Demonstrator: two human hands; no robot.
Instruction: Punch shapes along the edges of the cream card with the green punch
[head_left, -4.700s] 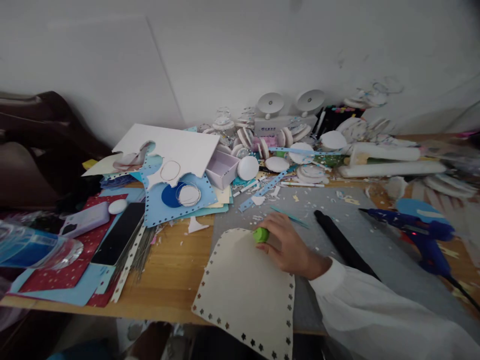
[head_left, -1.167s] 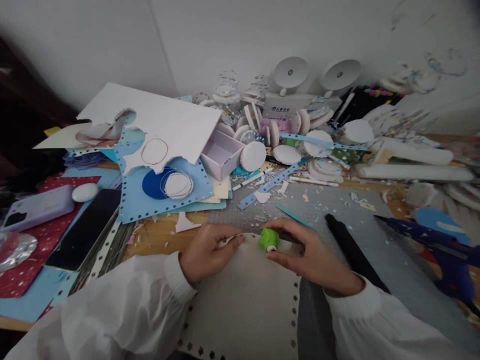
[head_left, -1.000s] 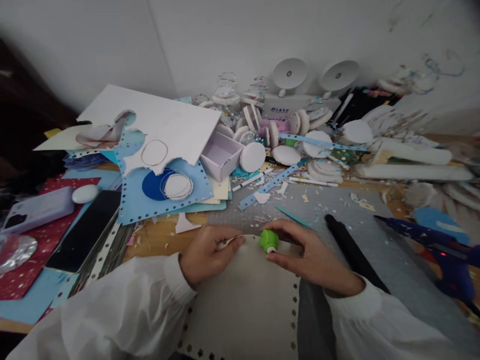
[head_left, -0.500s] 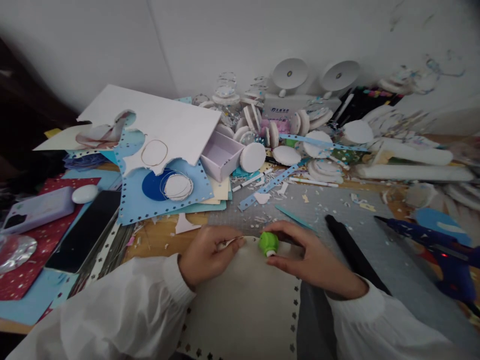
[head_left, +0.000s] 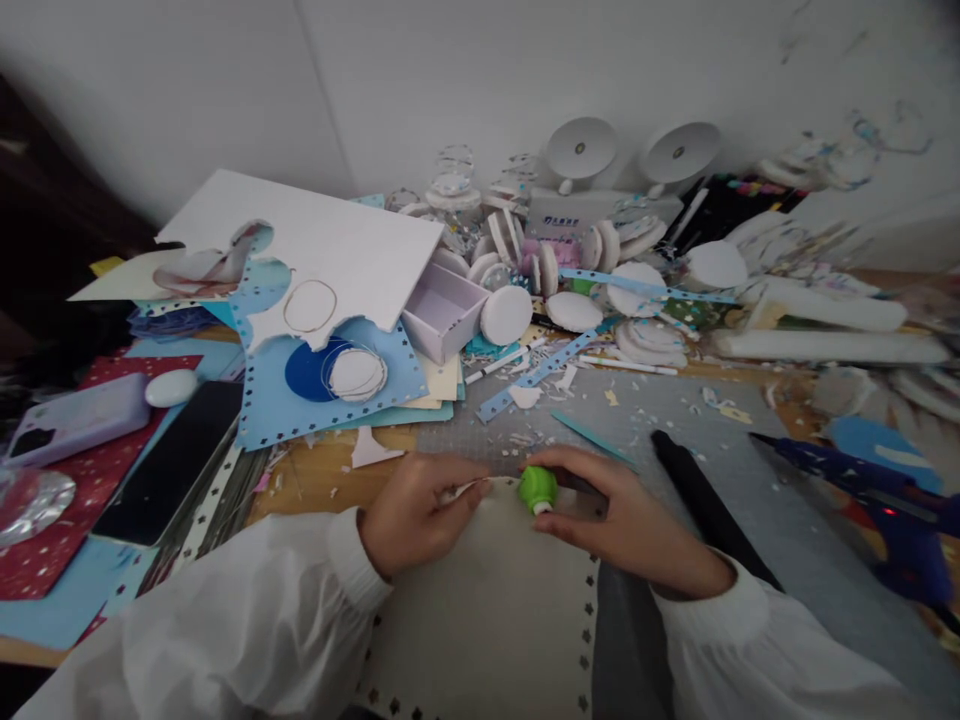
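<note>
**Punch squeezed at the far edge of the sheet**

The left forearm comes in from the lower left, white sleeve gathered at the wrist. The left hand lies back upward, fingers curled, thumb and forefinger together on the sheet's far edge. The sheet spreads below both hands and runs out of view at the bottom, with flower-shaped holes along its left and right sides.

The right forearm reaches in from the lower right. The right hand is turned on its side, palm facing left: forefinger over the green top of the punch, thumb against its white end, clamped on it with a gap behind. Its other fingers are mostly hidden. The punch is tilted, white end toward the person.

Beyond the right hand lies a teal strip; to its right, a black tube. A white scrap lies just beyond the left hand.
</note>
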